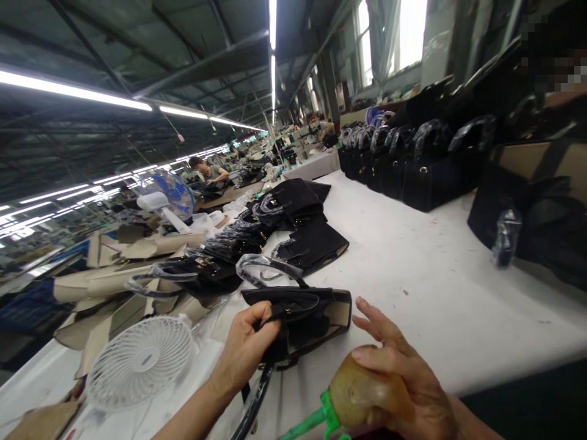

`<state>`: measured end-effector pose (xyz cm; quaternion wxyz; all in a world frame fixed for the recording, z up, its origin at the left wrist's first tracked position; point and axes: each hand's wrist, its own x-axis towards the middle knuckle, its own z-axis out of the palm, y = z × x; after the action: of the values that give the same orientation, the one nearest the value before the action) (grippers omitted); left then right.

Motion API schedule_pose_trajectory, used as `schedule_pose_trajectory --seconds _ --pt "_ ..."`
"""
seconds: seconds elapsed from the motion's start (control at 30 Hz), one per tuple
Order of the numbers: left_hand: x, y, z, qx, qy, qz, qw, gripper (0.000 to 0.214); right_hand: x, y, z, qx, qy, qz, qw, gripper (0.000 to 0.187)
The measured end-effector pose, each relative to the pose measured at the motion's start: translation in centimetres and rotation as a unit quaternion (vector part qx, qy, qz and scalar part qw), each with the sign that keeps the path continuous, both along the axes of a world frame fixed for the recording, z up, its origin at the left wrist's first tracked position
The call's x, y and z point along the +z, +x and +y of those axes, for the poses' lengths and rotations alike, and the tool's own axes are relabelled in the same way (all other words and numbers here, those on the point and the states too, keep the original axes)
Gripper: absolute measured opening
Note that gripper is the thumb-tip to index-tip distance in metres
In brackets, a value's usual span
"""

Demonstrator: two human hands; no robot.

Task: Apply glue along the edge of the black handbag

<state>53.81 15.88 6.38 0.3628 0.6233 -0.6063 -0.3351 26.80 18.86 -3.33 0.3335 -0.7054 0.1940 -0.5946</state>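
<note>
A black handbag [302, 308] lies on its side on the white table, its beige-lined opening facing right. Its plastic-wrapped handles reach out above and below it. My left hand [257, 333] pinches the bag's edge at the left, thumb against curled fingers. In my right hand [408, 373] is a squeeze bottle [362, 391], amber and rounded, with a green nozzle pointing down to the left. The thumb and palm press on the bottle, while the other fingers stretch toward the bag without touching it.
A white fan [142, 362] lies at the lower left beside beige panels [105, 281]. Beyond the held bag are heaped black bags [316, 244]. A row of upright black bags [422, 177] stands at the right back. Another person [211, 171] sits further off, near a blue fan [169, 192].
</note>
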Motion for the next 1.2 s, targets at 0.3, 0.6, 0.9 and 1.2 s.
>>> schedule_pose_trajectory --seconds 0.3,0.6,0.9,1.2 --pt "0.1 0.4 0.5 0.023 -0.015 0.020 0.999 0.036 -0.1 0.0 0.2 0.042 -0.001 0.024 0.999 0.054" --pt "-0.5 0.4 0.7 0.006 -0.020 0.014 1.000 0.038 -0.7 -0.1 0.9 0.011 -0.046 0.055 0.997 0.062" --pt "-0.5 -1.0 1.3 0.009 -0.037 -0.040 0.998 0.037 -2.0 -0.1 1.9 -0.057 -0.092 0.103 0.989 0.072" --pt "-1.6 -1.1 1.9 0.004 -0.065 -0.071 0.995 0.036 0.1 -0.4 1.3 -0.074 -0.177 0.132 0.972 0.078"
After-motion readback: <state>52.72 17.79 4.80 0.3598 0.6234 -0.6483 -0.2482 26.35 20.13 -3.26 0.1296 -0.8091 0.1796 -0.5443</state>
